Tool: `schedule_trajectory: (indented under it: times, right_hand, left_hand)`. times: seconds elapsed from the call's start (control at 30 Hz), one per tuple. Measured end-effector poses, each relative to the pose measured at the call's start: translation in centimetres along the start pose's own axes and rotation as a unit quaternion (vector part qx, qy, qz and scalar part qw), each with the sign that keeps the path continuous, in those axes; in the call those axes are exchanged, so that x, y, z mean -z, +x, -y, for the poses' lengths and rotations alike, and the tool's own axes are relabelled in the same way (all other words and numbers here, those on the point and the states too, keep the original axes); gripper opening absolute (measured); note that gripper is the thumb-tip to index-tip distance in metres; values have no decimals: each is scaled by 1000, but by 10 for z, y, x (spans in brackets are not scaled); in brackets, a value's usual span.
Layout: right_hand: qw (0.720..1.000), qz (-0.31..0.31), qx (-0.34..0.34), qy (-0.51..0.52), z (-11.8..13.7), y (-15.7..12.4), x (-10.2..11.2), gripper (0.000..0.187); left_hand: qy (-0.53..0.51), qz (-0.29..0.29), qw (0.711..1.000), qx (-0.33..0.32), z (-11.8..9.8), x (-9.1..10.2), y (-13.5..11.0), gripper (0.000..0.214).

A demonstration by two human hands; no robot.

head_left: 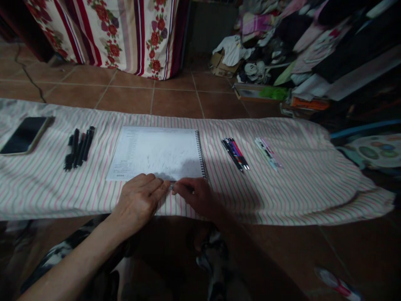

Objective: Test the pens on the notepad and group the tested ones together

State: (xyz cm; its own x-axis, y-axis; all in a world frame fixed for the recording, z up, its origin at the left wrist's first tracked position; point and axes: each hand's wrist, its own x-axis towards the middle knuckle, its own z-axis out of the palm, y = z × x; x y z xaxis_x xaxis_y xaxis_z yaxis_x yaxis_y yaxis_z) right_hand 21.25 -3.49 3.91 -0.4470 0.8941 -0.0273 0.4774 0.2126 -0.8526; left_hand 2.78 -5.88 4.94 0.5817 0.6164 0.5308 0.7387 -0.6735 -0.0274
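Note:
My left hand [139, 200] and my right hand [197, 195] meet at the near edge of a spiral-bound pad [169, 142]. Fingers of both are pinched together around a small, pale or clear thing [171, 186], too small and blurred to name. The pad lies flat with its black wire binding on the right; faint grey strokes mark the lower part of its white page. To its left lies a group of black pens [79, 148]. On the right are a bundle of dark and coloured pens [234, 154] and a bundle of pale pens [267, 152].
A striped cloth [297, 184] covers the long, low surface, and a phone [25, 134] lies at its left end. Beyond the tiled floor [175, 98] hang a flowered curtain [125, 37] and a heap of clothes [282, 37]. A cardboard box [221, 67] stands by the heap.

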Motion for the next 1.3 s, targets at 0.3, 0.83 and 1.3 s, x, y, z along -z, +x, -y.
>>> schedule_trajectory:
  times: [0.3, 0.83, 1.3]
  right_hand:
    - [987, 71, -83, 120, -6, 3, 5, 34]
    - [960, -7, -56, 273, -12, 15, 14, 19]
    - [982, -52, -46, 175, -4, 8, 8, 15]
  left_hand:
    - [-26, 10, 1000, 5, -2, -11, -5, 18]
    - [-218, 91, 945, 224, 4, -25, -2, 27]
    - [-156, 30, 973, 168, 3, -22, -5, 32]
